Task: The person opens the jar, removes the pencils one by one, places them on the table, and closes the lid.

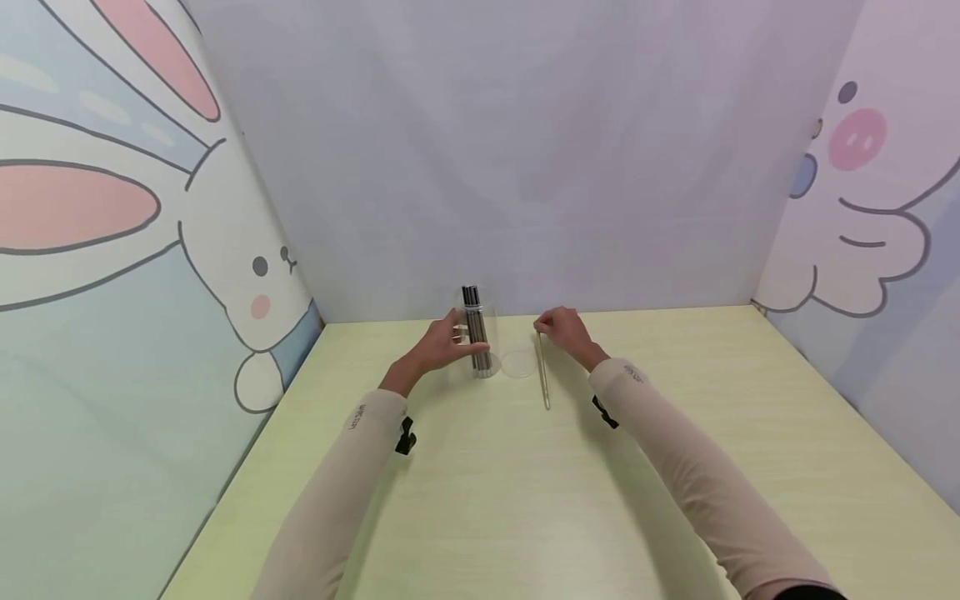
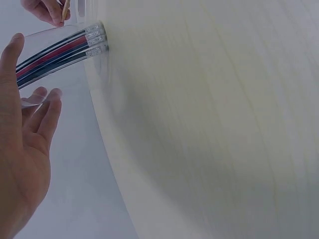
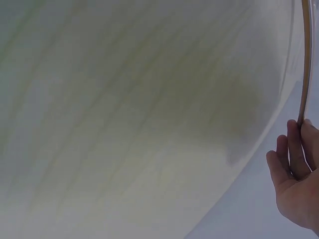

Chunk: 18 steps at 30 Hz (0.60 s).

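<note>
My left hand [image 1: 442,343] curls round a clear cylindrical container [image 1: 491,321] that stands upright on the table. Inside it lean several slim dark sticks [image 1: 477,333], one of them reddish in the left wrist view, with silvery lower ends [image 2: 94,37]; they look like pencils or pens. To the right, my right hand [image 1: 566,328] pinches the far end of a thin tan stick [image 1: 543,379]. That stick slants down toward the near side. In the right wrist view its end sits between the thumb and fingertips [image 3: 292,127].
A clear round lid or ring [image 1: 518,363] lies flat between the container and the tan stick. The pale wooden table [image 1: 525,500] meets a plain light backdrop [image 1: 525,167] just behind the hands. Cartoon-printed panels [image 1: 247,333] stand at both sides.
</note>
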{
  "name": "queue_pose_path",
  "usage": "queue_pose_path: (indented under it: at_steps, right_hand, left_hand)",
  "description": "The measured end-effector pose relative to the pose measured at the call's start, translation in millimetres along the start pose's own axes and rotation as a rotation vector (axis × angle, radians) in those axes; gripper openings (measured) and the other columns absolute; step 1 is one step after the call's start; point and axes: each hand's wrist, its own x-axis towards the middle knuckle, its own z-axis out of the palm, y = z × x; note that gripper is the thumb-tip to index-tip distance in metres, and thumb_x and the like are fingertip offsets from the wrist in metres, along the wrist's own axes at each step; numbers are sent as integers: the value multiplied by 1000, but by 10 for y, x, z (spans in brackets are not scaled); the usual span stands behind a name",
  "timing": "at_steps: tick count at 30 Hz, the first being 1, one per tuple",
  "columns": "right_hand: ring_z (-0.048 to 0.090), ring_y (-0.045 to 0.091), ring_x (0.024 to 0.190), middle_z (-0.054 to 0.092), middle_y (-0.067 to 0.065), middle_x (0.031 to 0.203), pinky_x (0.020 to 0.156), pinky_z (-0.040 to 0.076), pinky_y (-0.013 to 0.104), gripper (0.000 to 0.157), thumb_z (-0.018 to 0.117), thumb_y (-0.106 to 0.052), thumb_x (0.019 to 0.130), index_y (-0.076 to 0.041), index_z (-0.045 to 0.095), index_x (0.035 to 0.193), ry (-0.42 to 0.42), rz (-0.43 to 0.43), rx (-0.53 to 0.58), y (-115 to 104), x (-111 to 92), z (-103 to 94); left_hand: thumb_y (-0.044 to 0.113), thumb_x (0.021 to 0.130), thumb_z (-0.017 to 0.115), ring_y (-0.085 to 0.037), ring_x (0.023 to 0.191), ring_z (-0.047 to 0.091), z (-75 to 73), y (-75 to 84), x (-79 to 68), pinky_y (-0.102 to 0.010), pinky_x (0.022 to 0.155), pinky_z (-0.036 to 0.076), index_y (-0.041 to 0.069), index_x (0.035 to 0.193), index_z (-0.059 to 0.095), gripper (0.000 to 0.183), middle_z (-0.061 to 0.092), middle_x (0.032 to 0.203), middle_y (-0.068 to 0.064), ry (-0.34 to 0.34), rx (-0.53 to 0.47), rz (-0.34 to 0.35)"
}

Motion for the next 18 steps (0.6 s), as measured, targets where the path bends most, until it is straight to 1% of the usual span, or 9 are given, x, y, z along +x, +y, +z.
queue_pose_path:
  at_steps: [2,4,6,7,9,18]
  right_hand:
    - [72,33,97,78,17,105,114,43,57,18,70,-12,100,2,79,108,-7,10,-16,15,-15,31]
    - [72,32,97,78,16,106,102,53,52,19,70,-13,101,2,79,109,-18,24,-25,17,-37,54]
    - [72,31,99,77,16,108,89,59,47,20,70,-13,101,2,79,110,-29,39,-30,14,-66,70]
    - [72,31,99,77,16,108,86,60,45,20,69,-14,101,2,79,110,-33,46,-29,12,-80,78]
    - [72,31,99,77,16,108,85,60,44,20,69,-13,102,2,78,110,-34,47,-31,6,-105,91]
    - [71,29,98,77,16,107,87,59,44,18,69,-13,102,1,79,109,-25,43,-19,-31,-133,126]
  left_hand:
    - [34,94,81,-42,138,53,1,0,-1,-48,113,49,3,140,41,69,49,147,-22,1,2,-2]
    - [34,94,81,-42,138,53,3,-1,-2,-48,113,49,3,140,41,68,49,148,-22,2,9,-5]
    - [35,94,80,-41,138,53,4,-1,-5,-48,113,49,3,140,41,68,49,148,-22,3,15,-6]
    - [35,94,80,-41,138,53,3,2,-8,-48,113,49,3,139,41,68,49,148,-22,2,16,-5]
    - [35,94,80,-41,137,53,1,7,-13,-48,113,49,3,138,41,67,49,148,-22,-1,17,-4]
    - [36,93,81,-43,137,53,-6,-5,-29,-50,112,49,3,138,42,68,49,148,-24,4,17,-4]
